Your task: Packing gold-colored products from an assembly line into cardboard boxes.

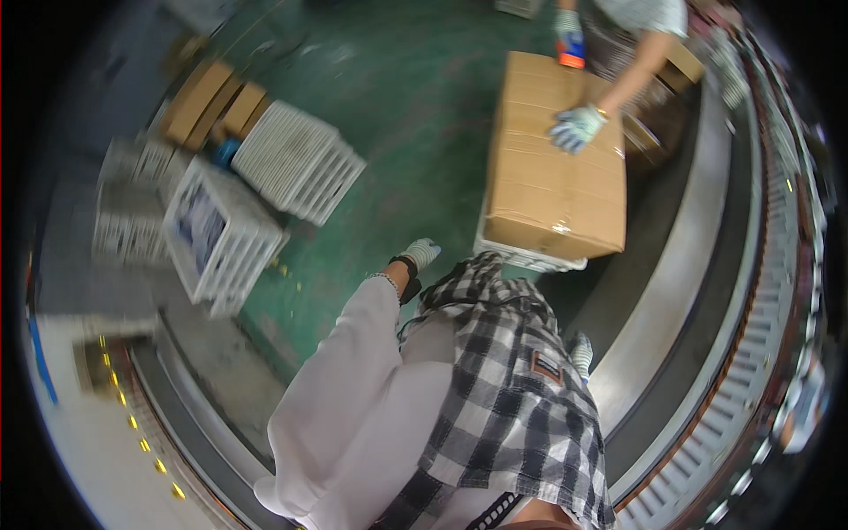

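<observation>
My left hand (422, 253), in a striped knit glove with a dark band at the wrist, hangs beside my checked apron over the green floor. Its fingers look loosely bent, with nothing seen in them. My right hand (581, 355), also gloved, shows only in part past the apron's right edge, near the metal side of the line; its fingers are mostly hidden. Ahead of me a large taped cardboard box (555, 168) rests on a white plastic crate (530, 257). Neither of my hands touches the box.
A co-worker's gloved hand (579, 129) lies on the box; their other hand holds a blue and orange object (571, 49). White crates (296, 159) and brown cartons (201, 102) stand at the left. A roller conveyor (751, 353) curves along the right.
</observation>
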`<action>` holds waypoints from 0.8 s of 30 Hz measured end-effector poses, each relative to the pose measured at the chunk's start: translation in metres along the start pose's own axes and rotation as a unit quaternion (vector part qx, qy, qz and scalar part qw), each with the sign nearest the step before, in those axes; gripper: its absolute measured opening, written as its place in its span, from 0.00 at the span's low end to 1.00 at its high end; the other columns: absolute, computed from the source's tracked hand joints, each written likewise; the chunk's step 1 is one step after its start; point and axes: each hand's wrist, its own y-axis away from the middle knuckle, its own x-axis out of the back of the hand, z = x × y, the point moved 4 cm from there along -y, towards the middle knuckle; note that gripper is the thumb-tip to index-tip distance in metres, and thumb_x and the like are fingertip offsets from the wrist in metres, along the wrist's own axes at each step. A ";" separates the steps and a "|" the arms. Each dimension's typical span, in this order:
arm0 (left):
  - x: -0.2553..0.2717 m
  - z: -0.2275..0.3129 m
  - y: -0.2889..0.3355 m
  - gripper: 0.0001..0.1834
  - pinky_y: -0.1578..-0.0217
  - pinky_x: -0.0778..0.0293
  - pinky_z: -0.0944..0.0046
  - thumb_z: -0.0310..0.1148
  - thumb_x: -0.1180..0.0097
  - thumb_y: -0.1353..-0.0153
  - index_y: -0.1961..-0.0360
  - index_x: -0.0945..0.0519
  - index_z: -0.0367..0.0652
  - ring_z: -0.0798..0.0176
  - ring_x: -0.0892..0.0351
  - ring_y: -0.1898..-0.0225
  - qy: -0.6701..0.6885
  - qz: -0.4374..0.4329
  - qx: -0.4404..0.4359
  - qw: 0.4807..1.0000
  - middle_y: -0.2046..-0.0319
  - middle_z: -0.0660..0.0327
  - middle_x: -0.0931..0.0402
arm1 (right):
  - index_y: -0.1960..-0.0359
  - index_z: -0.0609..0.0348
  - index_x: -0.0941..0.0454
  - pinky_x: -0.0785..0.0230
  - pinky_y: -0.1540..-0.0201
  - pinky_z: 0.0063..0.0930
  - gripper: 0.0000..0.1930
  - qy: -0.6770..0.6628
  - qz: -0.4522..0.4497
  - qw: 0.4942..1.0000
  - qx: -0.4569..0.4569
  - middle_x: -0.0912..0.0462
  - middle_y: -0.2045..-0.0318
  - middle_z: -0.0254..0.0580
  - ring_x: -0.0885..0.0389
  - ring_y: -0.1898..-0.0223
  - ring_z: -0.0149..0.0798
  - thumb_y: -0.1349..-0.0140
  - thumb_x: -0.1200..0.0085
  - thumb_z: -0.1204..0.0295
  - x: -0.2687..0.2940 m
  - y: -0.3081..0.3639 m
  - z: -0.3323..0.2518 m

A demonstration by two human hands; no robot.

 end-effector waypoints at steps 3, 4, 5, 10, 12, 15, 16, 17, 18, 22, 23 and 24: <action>-0.036 -0.057 0.042 0.27 0.40 0.27 0.48 0.47 0.46 0.37 0.44 0.18 0.39 0.37 0.23 0.41 0.057 -0.016 0.058 0.997 0.43 0.41 0.21 | 0.47 0.57 0.16 0.27 0.53 0.30 0.18 0.141 -0.103 0.977 0.126 0.14 0.58 0.36 0.20 0.59 0.35 0.30 0.44 0.58 -0.035 -0.023 -0.066; -0.058 -0.066 0.053 0.23 0.42 0.26 0.46 0.43 0.49 0.36 0.48 0.16 0.39 0.37 0.22 0.42 0.057 0.020 0.126 0.990 0.46 0.39 0.20 | 0.46 0.57 0.16 0.28 0.49 0.29 0.18 0.159 -0.116 0.967 0.160 0.14 0.57 0.36 0.21 0.55 0.35 0.30 0.43 0.59 -0.039 -0.028 -0.082; -0.062 -0.129 0.078 0.20 0.45 0.24 0.45 0.40 0.50 0.35 0.51 0.14 0.39 0.39 0.19 0.45 -0.149 -0.014 -0.006 0.989 0.50 0.40 0.18 | 0.46 0.57 0.16 0.28 0.51 0.28 0.18 0.121 -0.164 0.967 0.154 0.14 0.58 0.36 0.21 0.57 0.33 0.29 0.43 0.59 -0.083 -0.021 -0.094; -0.080 -0.224 0.107 0.23 0.47 0.23 0.44 0.47 0.51 0.30 0.45 0.19 0.43 0.42 0.16 0.47 -0.117 -0.063 0.076 0.988 0.47 0.45 0.17 | 0.50 0.55 0.15 0.28 0.62 0.26 0.14 0.151 -0.168 0.951 0.212 0.15 0.67 0.32 0.22 0.67 0.28 0.28 0.41 0.61 -0.148 0.001 -0.116; -0.083 -0.232 0.102 0.18 0.65 0.27 0.52 0.41 0.51 0.31 0.51 0.18 0.40 0.55 0.21 0.68 -0.073 -0.125 0.219 0.965 0.67 0.58 0.18 | 0.48 0.53 0.18 0.29 0.73 0.26 0.13 0.089 -0.204 0.974 0.050 0.16 0.71 0.35 0.24 0.77 0.29 0.27 0.43 0.61 -0.160 0.019 -0.108; -0.056 -0.196 0.071 0.29 0.45 0.25 0.48 0.50 0.47 0.33 0.42 0.21 0.36 0.42 0.18 0.45 0.191 -0.085 0.310 0.927 0.50 0.42 0.17 | 0.48 0.53 0.18 0.28 0.72 0.27 0.13 0.051 -0.162 0.985 0.029 0.16 0.71 0.36 0.23 0.77 0.30 0.27 0.43 0.61 -0.136 0.023 -0.083; -0.022 -0.183 0.056 0.30 0.43 0.27 0.50 0.50 0.46 0.33 0.40 0.22 0.36 0.42 0.20 0.43 0.202 -0.037 0.221 0.953 0.48 0.42 0.18 | 0.48 0.54 0.19 0.27 0.72 0.28 0.14 0.024 -0.156 0.987 0.014 0.15 0.70 0.37 0.22 0.76 0.30 0.28 0.43 0.61 -0.135 0.019 -0.073; 0.008 -0.189 0.060 0.31 0.41 0.28 0.52 0.50 0.44 0.33 0.39 0.23 0.36 0.43 0.22 0.41 0.207 0.011 0.150 0.967 0.45 0.42 0.19 | 0.48 0.54 0.19 0.27 0.72 0.28 0.14 0.011 -0.158 0.987 -0.009 0.15 0.70 0.37 0.22 0.76 0.31 0.28 0.43 0.61 -0.144 0.031 -0.064; -0.006 -0.159 0.057 0.31 0.41 0.28 0.52 0.50 0.44 0.33 0.39 0.23 0.36 0.43 0.22 0.41 0.204 -0.027 0.145 0.968 0.45 0.42 0.19 | 0.48 0.54 0.20 0.27 0.72 0.29 0.13 0.009 -0.111 0.993 -0.029 0.15 0.69 0.37 0.22 0.75 0.31 0.27 0.44 0.61 -0.115 0.035 -0.053; 0.066 0.007 0.009 0.38 0.33 0.35 0.58 0.52 0.44 0.29 0.27 0.35 0.37 0.50 0.32 0.31 0.349 0.044 -0.106 0.930 0.31 0.45 0.32 | 0.50 0.54 0.20 0.20 0.63 0.39 0.14 0.025 -0.121 0.992 0.003 0.15 0.65 0.39 0.17 0.68 0.40 0.30 0.45 0.61 -0.075 0.010 -0.047; 0.061 0.044 0.009 0.40 0.33 0.37 0.58 0.52 0.44 0.29 0.25 0.40 0.39 0.51 0.32 0.32 0.322 0.049 -0.107 0.939 0.30 0.48 0.34 | 0.49 0.54 0.20 0.20 0.63 0.39 0.15 -0.019 -0.068 0.997 -0.040 0.15 0.64 0.39 0.17 0.68 0.39 0.30 0.45 0.60 -0.066 0.016 -0.037; 0.061 0.061 0.009 0.43 0.33 0.38 0.59 0.52 0.43 0.29 0.23 0.44 0.41 0.52 0.32 0.33 0.293 0.059 -0.105 0.948 0.29 0.50 0.36 | 0.48 0.53 0.19 0.21 0.63 0.39 0.15 -0.063 -0.021 0.994 -0.085 0.15 0.63 0.38 0.18 0.67 0.38 0.30 0.45 0.60 -0.065 0.027 -0.028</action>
